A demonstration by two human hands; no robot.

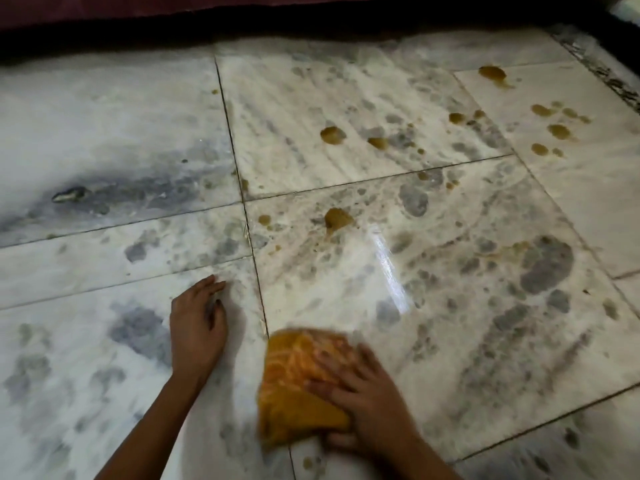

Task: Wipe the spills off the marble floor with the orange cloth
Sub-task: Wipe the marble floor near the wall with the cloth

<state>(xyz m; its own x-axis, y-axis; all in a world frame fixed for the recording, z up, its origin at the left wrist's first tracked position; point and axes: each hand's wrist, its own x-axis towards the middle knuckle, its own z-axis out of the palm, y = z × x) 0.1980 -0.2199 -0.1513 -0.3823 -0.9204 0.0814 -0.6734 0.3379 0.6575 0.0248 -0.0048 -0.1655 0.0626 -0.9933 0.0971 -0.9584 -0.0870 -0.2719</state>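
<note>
An orange cloth, folded and blurred, lies on the marble floor at the bottom centre. My right hand presses flat on its right side, thumb curled under the cloth's lower edge. My left hand rests palm down on the floor to the left of the cloth, fingers together, holding nothing. Brown spills dot the tiles: one puddle in the middle, another farther back, and a cluster at the far right. A small brown drop sits just below the cloth.
A dark red edge, perhaps furniture or fabric, runs along the back of the floor with deep shadow under it. A dark patterned border strip crosses the far right corner. Dark grout lines divide the tiles. A bright glare lies mid-floor.
</note>
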